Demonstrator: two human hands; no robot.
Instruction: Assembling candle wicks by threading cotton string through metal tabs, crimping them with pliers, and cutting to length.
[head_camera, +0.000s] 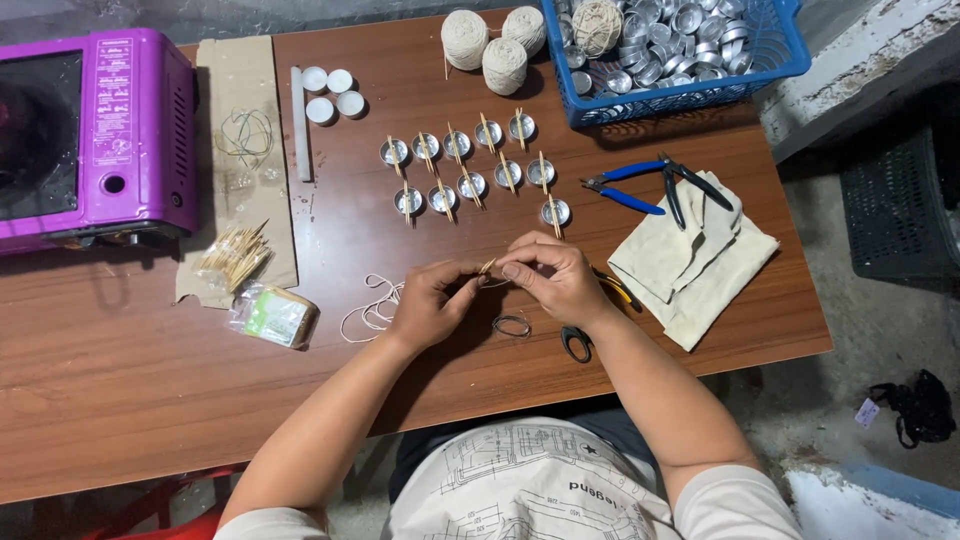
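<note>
My left hand (428, 303) and my right hand (553, 279) meet over the brown wooden table (150, 370), both pinching a small wooden stick (487, 265) with white string on it. White string (372, 307) trails left from my left hand and lies looped on the table. Just beyond my hands stand several small metal cups (472, 164) in two rows, each with a stick laid across its rim. A small metal ring (512, 325) lies beneath my right hand. Scissors (578, 340) lie partly hidden under my right wrist.
A purple tabletop oven (95, 135) stands at the far left. Beside it lie cardboard (240, 100), a pile of sticks (233, 257) and a plastic packet (277, 316). String balls (492, 50), a blue basket of metal cups (680, 45), blue pliers (655, 185), cloth (690, 260) and white candles (332, 92) lie around.
</note>
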